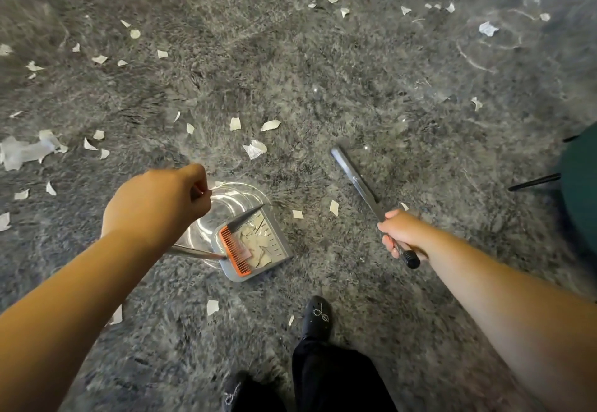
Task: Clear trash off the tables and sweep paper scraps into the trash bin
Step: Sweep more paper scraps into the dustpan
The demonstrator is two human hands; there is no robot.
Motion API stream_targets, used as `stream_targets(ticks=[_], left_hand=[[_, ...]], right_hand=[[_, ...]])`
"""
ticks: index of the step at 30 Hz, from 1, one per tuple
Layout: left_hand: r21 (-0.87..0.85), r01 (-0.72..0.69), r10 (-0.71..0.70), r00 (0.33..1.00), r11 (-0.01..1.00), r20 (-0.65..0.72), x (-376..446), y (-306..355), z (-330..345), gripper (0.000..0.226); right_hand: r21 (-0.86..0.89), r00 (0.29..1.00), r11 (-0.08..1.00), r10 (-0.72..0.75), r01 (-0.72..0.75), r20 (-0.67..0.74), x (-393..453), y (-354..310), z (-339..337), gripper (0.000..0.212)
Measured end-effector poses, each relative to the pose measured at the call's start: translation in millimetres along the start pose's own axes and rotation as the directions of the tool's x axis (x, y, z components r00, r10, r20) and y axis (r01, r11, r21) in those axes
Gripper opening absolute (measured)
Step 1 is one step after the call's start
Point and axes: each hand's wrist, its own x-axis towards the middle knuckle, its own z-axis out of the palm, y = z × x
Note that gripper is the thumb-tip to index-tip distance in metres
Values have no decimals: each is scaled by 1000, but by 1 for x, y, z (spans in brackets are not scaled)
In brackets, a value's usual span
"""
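Observation:
Torn white paper scraps (255, 149) lie scattered over the grey carpet (323, 66), most of them at the far side and to the left. A grey dustpan (269, 251) with an orange comb edge (234, 250) sits low in the middle and holds several scraps. My left hand (158, 205) is curled in a fist above it and grips its thin metal handle. My right hand (402, 234) grips a silver broom handle (355, 179) with a black end cap. The broom head is not visible.
A dark green chair (581, 192) with black legs juts in at the right edge. My black shoes (318, 316) stand just behind the dustpan. A larger crumpled white piece (22, 151) lies at the left edge. A shiny translucent curved shape (232, 200) shows beside the pan.

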Motion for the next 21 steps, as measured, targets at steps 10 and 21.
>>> stream_targets(ticks=[10,21], left_hand=[[-60,-49,49,999,997,9,-28,-14,6,11],[-138,-227,229,973,964,-4,-98,-33,4,14]], right_hand=[[-213,990,977,14,17,143,-70,50,97,48],[217,987,976,-11,-24,158,-174,135,239,44]])
